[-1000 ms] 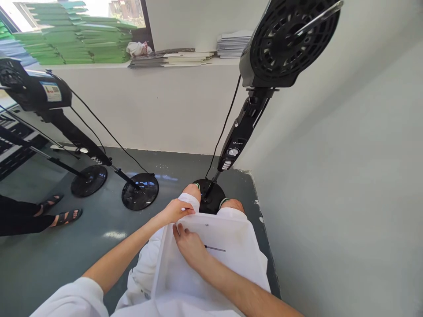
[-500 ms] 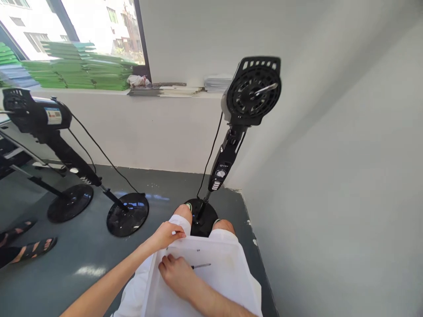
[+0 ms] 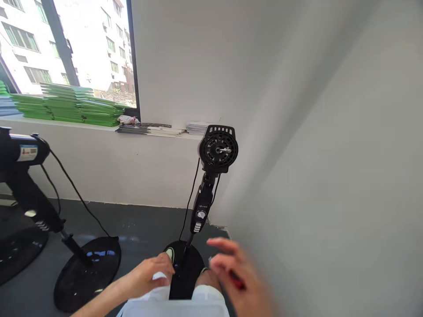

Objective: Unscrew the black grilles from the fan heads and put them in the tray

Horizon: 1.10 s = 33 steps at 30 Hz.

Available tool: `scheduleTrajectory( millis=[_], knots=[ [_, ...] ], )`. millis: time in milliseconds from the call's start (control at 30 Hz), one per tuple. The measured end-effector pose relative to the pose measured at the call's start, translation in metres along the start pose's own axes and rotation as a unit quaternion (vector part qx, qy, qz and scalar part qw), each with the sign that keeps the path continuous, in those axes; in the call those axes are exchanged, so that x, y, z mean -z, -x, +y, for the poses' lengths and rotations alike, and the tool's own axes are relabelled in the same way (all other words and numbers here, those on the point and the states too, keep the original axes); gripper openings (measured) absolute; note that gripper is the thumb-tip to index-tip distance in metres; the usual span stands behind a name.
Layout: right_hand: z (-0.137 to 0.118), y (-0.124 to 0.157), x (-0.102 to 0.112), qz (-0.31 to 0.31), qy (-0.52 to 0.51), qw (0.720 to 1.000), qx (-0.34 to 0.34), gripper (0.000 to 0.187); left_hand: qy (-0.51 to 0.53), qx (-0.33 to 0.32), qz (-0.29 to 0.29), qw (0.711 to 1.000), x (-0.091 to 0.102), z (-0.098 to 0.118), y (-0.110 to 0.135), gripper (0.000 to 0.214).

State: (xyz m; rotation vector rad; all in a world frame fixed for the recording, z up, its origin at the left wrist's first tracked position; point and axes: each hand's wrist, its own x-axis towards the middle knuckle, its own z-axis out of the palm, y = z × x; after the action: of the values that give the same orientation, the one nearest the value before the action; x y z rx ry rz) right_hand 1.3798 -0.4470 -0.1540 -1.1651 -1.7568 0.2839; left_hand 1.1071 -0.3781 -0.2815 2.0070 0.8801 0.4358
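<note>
My left hand (image 3: 148, 274) rests low in the middle, fingers curled over the far rim of a white plastic tray (image 3: 172, 309) on my lap. My right hand (image 3: 233, 273) is lifted above the tray and smeared by motion. Its fingers curl round a small red-handled tool (image 3: 236, 280) that I cannot make out clearly. Straight ahead stands a black fan motor head (image 3: 218, 149) without blades or guard, on a black pole (image 3: 202, 207) with a control knob. The fan's round base (image 3: 185, 266) lies between my knees.
A second black fan stand (image 3: 23, 176) leans at the left, its round base (image 3: 87, 270) on the dark floor, with a cord trailing. Green folder stacks (image 3: 66, 103) and papers (image 3: 148, 129) line the windowsill. A grey wall (image 3: 330, 176) runs close along my right.
My head has tilted up, so the tray has dropped to the frame's bottom edge. My right hand has left the tray and risen with the red-handled tool. My left hand stays on the rim.
</note>
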Motion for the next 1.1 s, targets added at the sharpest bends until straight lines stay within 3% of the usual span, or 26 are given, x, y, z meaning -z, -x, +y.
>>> scheduleTrajectory(
  millis=[67, 133, 200, 267, 333, 400, 533, 733, 1100],
  knots=[
    [-0.012, -0.066, 0.044, 0.053, -0.026, 0.997, -0.043, 0.014, 0.011, -0.077, 0.071, 0.994, 0.035, 0.032, -0.03, 0.032],
    [-0.019, -0.127, 0.072, 0.118, -0.07, 0.987, -0.085, 0.019, 0.018, -0.157, 0.175, 0.972, 0.075, 0.074, -0.067, 0.038],
    [-0.019, -0.177, 0.084, 0.139, -0.121, 0.98, -0.078, 0.023, 0.046, -0.24, 0.308, 0.92, 0.114, 0.122, -0.108, 0.037],
    [-0.015, -0.212, 0.084, 0.14, -0.153, 0.975, -0.083, 0.028, 0.091, -0.292, 0.403, 0.862, 0.148, 0.167, -0.148, 0.038],
    [-0.009, -0.233, 0.079, 0.123, -0.162, 0.974, -0.1, 0.035, 0.115, -0.328, 0.428, 0.834, 0.175, 0.203, -0.183, 0.044],
    [-0.003, -0.243, 0.074, 0.101, -0.16, 0.975, -0.116, 0.041, 0.103, -0.325, 0.394, 0.853, 0.192, 0.223, -0.211, 0.057],
    [0.007, -0.251, 0.068, 0.084, -0.16, 0.975, -0.129, 0.046, 0.076, -0.295, 0.34, 0.89, 0.198, 0.23, -0.237, 0.067],
    [0.011, -0.258, 0.067, 0.088, -0.11, 0.981, -0.135, 0.045, 0.077, -0.288, 0.36, 0.884, 0.192, 0.225, -0.24, 0.054],
    [0.01, -0.264, 0.064, 0.079, -0.087, 0.985, -0.128, 0.034, 0.06, -0.297, 0.33, 0.894, 0.202, 0.23, -0.247, 0.049]
  ],
)
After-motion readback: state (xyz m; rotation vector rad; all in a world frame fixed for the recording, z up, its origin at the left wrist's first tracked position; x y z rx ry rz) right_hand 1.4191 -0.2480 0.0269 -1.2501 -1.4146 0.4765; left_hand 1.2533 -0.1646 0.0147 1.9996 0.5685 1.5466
